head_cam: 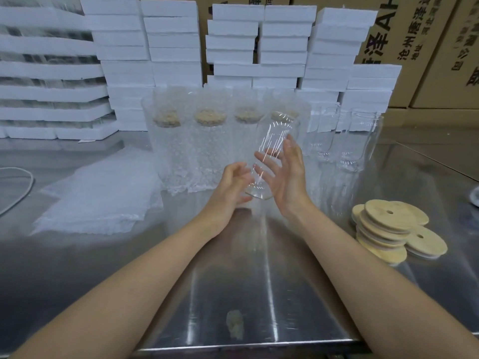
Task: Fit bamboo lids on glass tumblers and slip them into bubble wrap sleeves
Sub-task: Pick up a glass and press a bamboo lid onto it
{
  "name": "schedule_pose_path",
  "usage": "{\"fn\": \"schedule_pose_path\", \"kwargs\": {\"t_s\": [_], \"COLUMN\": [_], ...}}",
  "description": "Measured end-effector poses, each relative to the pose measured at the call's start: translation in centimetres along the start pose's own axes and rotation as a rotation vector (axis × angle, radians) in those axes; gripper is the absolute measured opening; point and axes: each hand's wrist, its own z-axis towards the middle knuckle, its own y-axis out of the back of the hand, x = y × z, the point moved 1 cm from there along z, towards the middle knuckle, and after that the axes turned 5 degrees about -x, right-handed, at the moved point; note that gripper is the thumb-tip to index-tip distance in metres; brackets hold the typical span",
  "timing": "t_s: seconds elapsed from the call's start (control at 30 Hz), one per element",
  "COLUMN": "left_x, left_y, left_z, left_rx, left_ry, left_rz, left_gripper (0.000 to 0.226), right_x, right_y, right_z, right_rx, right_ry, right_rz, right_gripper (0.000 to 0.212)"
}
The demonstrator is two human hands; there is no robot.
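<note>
A clear glass tumbler with no lid is tilted in the air above the steel table, held between my two hands. My left hand curls its fingers against the lower left side near the base. My right hand lies along the right side with straight, spread fingers behind the glass and the thumb up. A stack of round bamboo lids lies at the right. A pile of flat bubble wrap sleeves lies at the left.
Several lidded tumblers in bubble sleeves stand in a row behind my hands. Bare tumblers stand to their right. White foam boxes and cardboard cartons are stacked at the back. A white cable runs at the left edge.
</note>
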Motion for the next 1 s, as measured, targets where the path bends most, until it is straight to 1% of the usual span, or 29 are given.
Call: {"fn": "schedule_pose_path", "kwargs": {"t_s": [0.07, 0.1, 0.17, 0.23, 0.27, 0.33, 0.47, 0.57, 0.8, 0.87, 0.93, 1.0], "left_x": [0.4, 0.4, 0.4, 0.2, 0.2, 0.2, 0.1, 0.0, 0.1, -0.1, -0.5, -0.8], "left_y": [0.1, 0.0, 0.0, 0.0, 0.0, 0.1, 0.0, -0.1, -0.1, 0.0, 0.2, 0.4], "left_z": [-0.1, -0.3, -0.4, -0.4, -0.4, -0.4, -0.5, -0.6, -0.5, -0.4, -0.3, -0.1], "left_rx": [-0.056, -0.077, -0.123, -0.150, -0.162, -0.188, -0.208, -0.210, -0.205, -0.193, -0.182, -0.196], "left_ry": [-0.182, -0.264, -0.386, -0.443, -0.452, -0.453, -0.456, -0.454, -0.437, -0.405, -0.334, -0.232], "left_rz": [0.287, 0.365, 0.430, 0.471, 0.482, 0.481, 0.480, 0.480, 0.439, 0.366, 0.220, 0.055], "left_gripper": [0.062, 0.072, 0.090, 0.101, 0.102, 0.099, 0.090, 0.088, 0.083, 0.079, 0.076, 0.068], "right_x": [0.1, 0.0, -0.1, -0.3, -0.3, -0.3, -0.3, -0.5, -0.7, -0.6, -0.4, -0.1], "right_y": [-0.4, -0.5, -0.7, -0.9, -1.0, -1.0, -1.0, -1.0, -1.0, -0.9, -0.8, -0.7], "right_z": [-0.3, -0.4, -0.6, -0.8, -1.0, -1.1, -1.0, -0.9, -0.7, -0.7, -0.6, -0.6], "right_rx": [0.004, 0.004, 0.014, 0.032, 0.040, 0.049, 0.044, 0.031, 0.021, 0.017, 0.016, 0.018], "right_ry": [0.014, 0.013, 0.030, 0.051, 0.055, 0.052, 0.034, 0.026, 0.020, 0.013, -0.003, -0.028], "right_rz": [-0.032, -0.041, -0.067, -0.105, -0.112, -0.116, -0.103, -0.091, -0.061, -0.045, -0.022, -0.009], "right_gripper": [0.054, 0.054, 0.060, 0.076, 0.084, 0.094, 0.087, 0.080, 0.076, 0.074, 0.072, 0.059]}}
